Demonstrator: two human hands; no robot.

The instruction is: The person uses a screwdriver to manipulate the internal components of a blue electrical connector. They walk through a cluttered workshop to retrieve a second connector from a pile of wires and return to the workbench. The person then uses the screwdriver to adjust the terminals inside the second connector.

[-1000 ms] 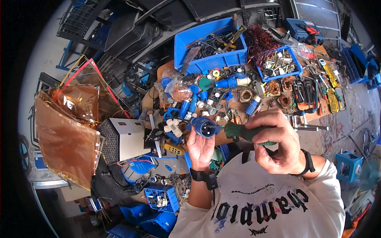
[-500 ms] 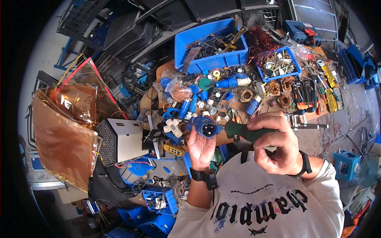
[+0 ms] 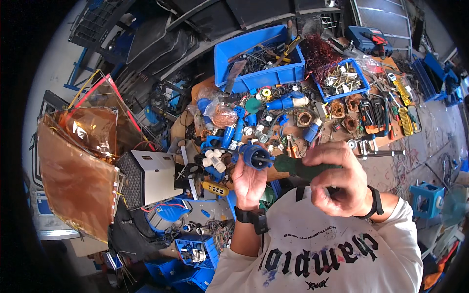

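Observation:
My left hand (image 3: 248, 184) is closed around a round blue industrial plug (image 3: 254, 152), whose open end faces up and toward me. In my right hand (image 3: 340, 179) is a screwdriver with a dark green handle (image 3: 287, 166). Its thin shaft reaches left into the plug's open end, among the pins; where the tip rests is hidden. Just left of the plug lies a white plastic pipe fitting (image 3: 213, 160) with several branches.
Blue and white fittings crowd the workbench beyond my hands. A blue crate (image 3: 266, 83) of metal scraps and a smaller blue tray (image 3: 343, 92) of fasteners stand farther back. Hand tools (image 3: 376, 117) lie at right; a yellow power strip (image 3: 215, 189) sits at left.
The screwdriver has shifted slightly left, and its shaft now shows inside the plug's open end. The plug has turned a little in my left hand.

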